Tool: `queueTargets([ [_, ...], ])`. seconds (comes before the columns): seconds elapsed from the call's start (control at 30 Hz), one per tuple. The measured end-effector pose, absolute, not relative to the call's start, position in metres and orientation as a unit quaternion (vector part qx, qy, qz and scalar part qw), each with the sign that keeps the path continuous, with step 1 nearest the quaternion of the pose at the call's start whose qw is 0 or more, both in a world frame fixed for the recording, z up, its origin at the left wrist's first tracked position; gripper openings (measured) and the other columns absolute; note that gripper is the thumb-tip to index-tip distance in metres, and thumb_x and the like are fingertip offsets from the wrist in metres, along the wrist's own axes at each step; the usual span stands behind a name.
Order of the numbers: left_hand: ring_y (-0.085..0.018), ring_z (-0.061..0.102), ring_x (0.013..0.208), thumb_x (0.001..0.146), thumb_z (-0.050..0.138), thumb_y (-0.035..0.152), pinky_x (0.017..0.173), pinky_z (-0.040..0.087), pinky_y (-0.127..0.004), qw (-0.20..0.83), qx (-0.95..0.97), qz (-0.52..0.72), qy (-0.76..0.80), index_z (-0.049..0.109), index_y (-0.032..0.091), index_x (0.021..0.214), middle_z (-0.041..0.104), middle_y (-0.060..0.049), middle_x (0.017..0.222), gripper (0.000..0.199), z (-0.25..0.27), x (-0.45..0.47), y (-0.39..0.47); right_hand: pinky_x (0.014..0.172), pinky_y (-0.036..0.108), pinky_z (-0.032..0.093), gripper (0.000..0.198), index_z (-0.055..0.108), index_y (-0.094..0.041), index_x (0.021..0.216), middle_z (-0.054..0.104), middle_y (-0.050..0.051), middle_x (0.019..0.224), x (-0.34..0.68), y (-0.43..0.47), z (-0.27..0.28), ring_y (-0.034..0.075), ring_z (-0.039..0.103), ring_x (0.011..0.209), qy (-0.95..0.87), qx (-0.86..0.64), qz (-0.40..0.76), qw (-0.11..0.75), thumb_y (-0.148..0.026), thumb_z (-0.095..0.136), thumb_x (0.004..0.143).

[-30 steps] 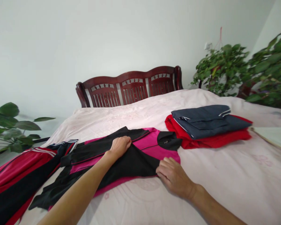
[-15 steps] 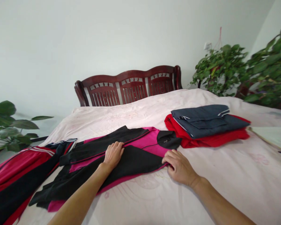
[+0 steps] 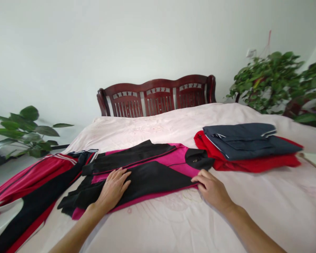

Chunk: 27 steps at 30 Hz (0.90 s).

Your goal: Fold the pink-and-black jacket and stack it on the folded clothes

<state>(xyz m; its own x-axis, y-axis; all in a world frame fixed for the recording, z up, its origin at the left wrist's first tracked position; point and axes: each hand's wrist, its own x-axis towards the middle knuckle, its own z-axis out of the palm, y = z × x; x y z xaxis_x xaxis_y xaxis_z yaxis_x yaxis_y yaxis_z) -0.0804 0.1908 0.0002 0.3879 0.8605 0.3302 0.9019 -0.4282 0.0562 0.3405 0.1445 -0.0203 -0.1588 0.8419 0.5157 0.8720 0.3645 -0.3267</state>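
Observation:
A black and magenta jacket (image 3: 152, 175) lies flat across the pale sheet, its collar to the right and its sleeves folded in over the body. My left hand (image 3: 115, 186) rests on its near sleeve with fingers stretched out. At the shoulder edge near the collar, my right hand (image 3: 213, 188) pinches the fabric between thumb and fingers. Part of the jacket's lower end is hidden behind my left hand and forearm.
Right of the jacket sits a stack with a folded dark blue garment (image 3: 242, 142) over red clothing (image 3: 260, 167). A red and navy jacket (image 3: 37, 182) lies at left. Behind the pale sheet (image 3: 179, 225) stands a wooden backrest (image 3: 158, 95). Potted plants (image 3: 271, 80) flank the sides.
My left hand has slid left along the sleeve and its fingers have spread flat. My right hand keeps its pinch at the shoulder. The whole view has shifted, so things appear farther right.

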Motion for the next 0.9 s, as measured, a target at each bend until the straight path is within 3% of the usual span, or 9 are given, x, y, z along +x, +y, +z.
queueTargets([
  [0.17, -0.029, 0.056, 0.124, 0.093, 0.04, 0.042, 0.11, 0.036, -0.045, 0.068, -0.702, -0.196, -0.681, 0.065, 0.023, 0.124, 0.064, -0.009, 0.131, 0.044, 0.036, -0.169, 0.173, 0.078, 0.033, 0.048, 0.03, 0.071, -0.024, 0.09, 0.064, 0.003, 0.088, 0.346, 0.147, -0.022, 0.02, 0.061, 0.086, -0.769, -0.555, -0.075, 0.308, -0.011, 0.048, 0.076],
  [0.3, -0.031, 0.064, 0.111, 0.081, 0.051, 0.056, 0.099, 0.047, -0.04, -0.176, -0.639, -0.221, -0.715, 0.072, 0.023, 0.109, 0.073, -0.005, 0.114, 0.048, 0.05, -0.225, 0.155, 0.083, 0.038, 0.047, 0.03, 0.071, -0.021, 0.091, 0.066, 0.006, 0.089, 0.345, 0.149, -0.024, 0.023, 0.06, 0.087, -0.79, -0.524, -0.127, 0.294, -0.008, 0.049, 0.076],
  [0.4, -0.032, 0.063, 0.114, 0.069, 0.065, 0.06, 0.099, 0.048, -0.039, -0.308, -0.648, -0.266, -0.644, 0.073, 0.026, 0.107, 0.072, -0.003, 0.119, 0.051, 0.047, -0.241, 0.14, 0.087, 0.04, 0.047, 0.038, 0.071, -0.021, 0.1, 0.067, 0.007, 0.098, 0.341, 0.148, -0.022, 0.024, 0.059, 0.093, -0.807, -0.488, -0.152, 0.296, -0.006, 0.048, 0.075],
  [0.5, -0.032, 0.058, 0.121, 0.063, 0.074, 0.054, 0.105, 0.043, -0.04, -0.269, -0.662, -0.286, -0.638, 0.074, 0.027, 0.101, 0.067, -0.004, 0.128, 0.047, 0.036, -0.242, 0.133, 0.09, 0.041, 0.047, 0.043, 0.071, -0.023, 0.107, 0.067, 0.007, 0.104, 0.337, 0.148, -0.022, 0.024, 0.059, 0.099, -0.825, -0.451, -0.16, 0.301, -0.005, 0.048, 0.075],
  [0.6, -0.028, 0.061, 0.115, 0.068, 0.069, 0.055, 0.102, 0.043, -0.036, -0.206, -0.676, -0.293, -0.644, 0.071, 0.024, 0.082, 0.07, -0.006, 0.118, 0.034, 0.031, -0.237, 0.137, 0.088, 0.04, 0.049, 0.04, 0.072, -0.024, 0.104, 0.068, 0.006, 0.099, 0.337, 0.151, -0.026, 0.023, 0.06, 0.096, -0.834, -0.441, -0.152, 0.295, -0.006, 0.048, 0.077],
  [0.7, -0.022, 0.065, 0.092, 0.075, 0.06, 0.056, 0.085, 0.049, -0.031, -0.169, -0.676, -0.316, -0.644, 0.064, 0.022, 0.076, 0.071, -0.003, 0.094, 0.034, 0.041, -0.229, 0.146, 0.086, 0.038, 0.05, 0.04, 0.072, -0.025, 0.104, 0.068, 0.005, 0.097, 0.341, 0.156, -0.033, 0.022, 0.063, 0.093, -0.825, -0.459, -0.138, 0.299, -0.007, 0.047, 0.078],
  [0.77, -0.018, 0.061, 0.074, 0.08, 0.054, 0.057, 0.069, 0.047, -0.027, -0.155, -0.653, -0.336, -0.661, 0.06, 0.022, 0.079, 0.065, 0.001, 0.076, 0.036, 0.05, -0.223, 0.153, 0.085, 0.037, 0.052, 0.041, 0.072, -0.026, 0.105, 0.068, 0.005, 0.097, 0.344, 0.159, -0.036, 0.022, 0.064, 0.093, -0.82, -0.467, -0.128, 0.306, -0.008, 0.046, 0.078],
  [0.9, -0.015, 0.055, 0.065, 0.078, 0.056, 0.059, 0.059, 0.042, -0.024, -0.142, -0.621, -0.363, -0.68, 0.059, 0.021, 0.085, 0.056, 0.004, 0.067, 0.038, 0.055, -0.219, 0.166, 0.083, 0.036, 0.053, 0.04, 0.072, -0.027, 0.105, 0.068, 0.005, 0.098, 0.348, 0.161, -0.04, 0.022, 0.065, 0.093, -0.816, -0.469, -0.116, 0.317, -0.01, 0.045, 0.08],
])
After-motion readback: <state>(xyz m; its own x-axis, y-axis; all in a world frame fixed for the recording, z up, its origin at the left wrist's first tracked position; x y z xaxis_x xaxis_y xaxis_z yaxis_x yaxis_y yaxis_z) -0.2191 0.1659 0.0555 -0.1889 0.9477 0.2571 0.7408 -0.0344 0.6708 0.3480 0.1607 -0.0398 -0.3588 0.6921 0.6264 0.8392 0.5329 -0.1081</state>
